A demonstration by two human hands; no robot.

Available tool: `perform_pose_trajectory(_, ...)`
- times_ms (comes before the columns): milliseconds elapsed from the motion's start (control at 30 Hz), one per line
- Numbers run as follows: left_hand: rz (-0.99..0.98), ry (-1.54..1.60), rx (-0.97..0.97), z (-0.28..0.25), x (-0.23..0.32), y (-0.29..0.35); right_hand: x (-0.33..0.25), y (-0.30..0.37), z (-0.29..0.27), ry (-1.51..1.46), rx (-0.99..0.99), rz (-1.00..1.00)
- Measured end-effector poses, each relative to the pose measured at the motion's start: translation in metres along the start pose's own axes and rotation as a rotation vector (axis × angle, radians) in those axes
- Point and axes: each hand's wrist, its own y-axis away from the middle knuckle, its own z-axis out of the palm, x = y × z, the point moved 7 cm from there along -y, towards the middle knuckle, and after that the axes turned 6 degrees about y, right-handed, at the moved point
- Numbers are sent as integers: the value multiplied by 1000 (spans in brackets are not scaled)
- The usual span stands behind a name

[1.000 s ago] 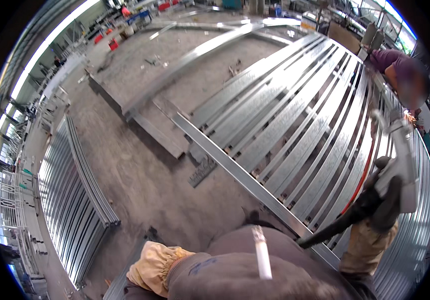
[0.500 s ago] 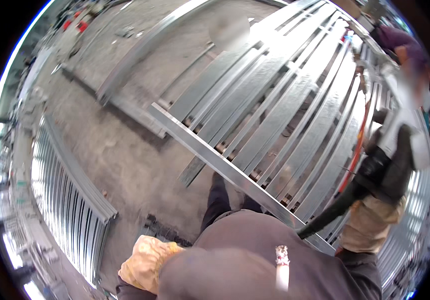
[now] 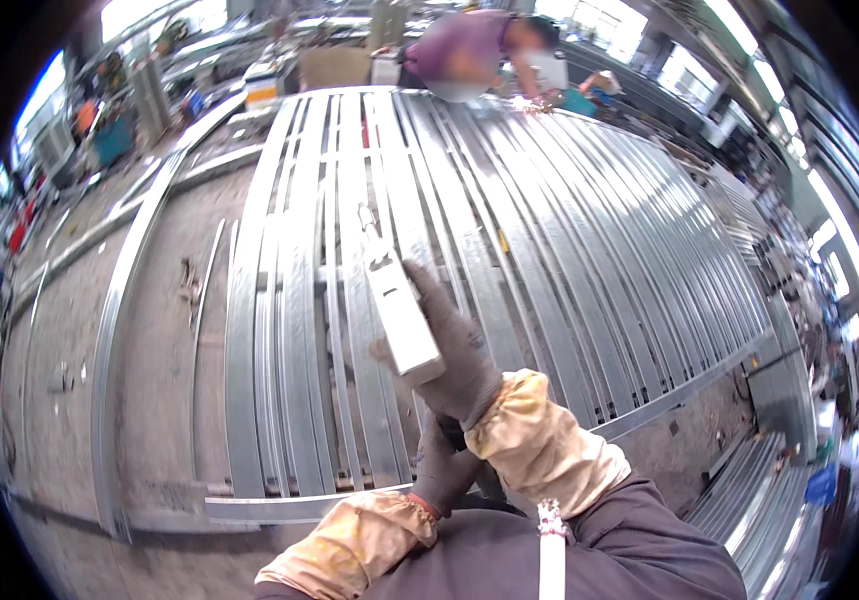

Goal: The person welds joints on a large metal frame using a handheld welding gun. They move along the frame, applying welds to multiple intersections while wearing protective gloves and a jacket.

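Observation:
My right hand [image 3: 465,355], in a dark grey glove, grips a handheld welding gun [image 3: 400,315] with a white box-shaped body and a thin metal nozzle pointing away from me. Just below it, my left hand [image 3: 442,470], gloved the same way, is closed around a dark cable at the gun's lower end, partly hidden by my right wrist. Both forearms wear tan protective sleeves. The gun is held above a large panel of parallel galvanized steel channels [image 3: 295,400], apart from the metal. A flat steel bar [image 3: 280,510] edges the panel's near side.
At the far edge a person in purple [image 3: 465,50] leans over the panel, with sparks [image 3: 530,103] near their hand. Long steel beams [image 3: 125,330] stand at left. More channels [image 3: 740,490] are stacked at lower right. A lit cigarette [image 3: 553,555] juts into the lower view.
My view has swung up and right. The right hand brought the welding gun from the far right to the middle. The left hand came from lower left to the cable.

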Motion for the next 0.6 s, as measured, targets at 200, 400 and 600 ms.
perform_pose_trajectory(200, -227, -54, -106, 30, -37, -5, 31, 44, -68, -171, -77, 194)
perform_pose_trajectory(400, -244, -33, -180, 77, -50, -15, 142, 140, -159, -641, 150, 438)
perform_pose_trajectory(600, -368, -34, -570, 150, -78, -29, 158, 183, -161, -1079, -344, 480)
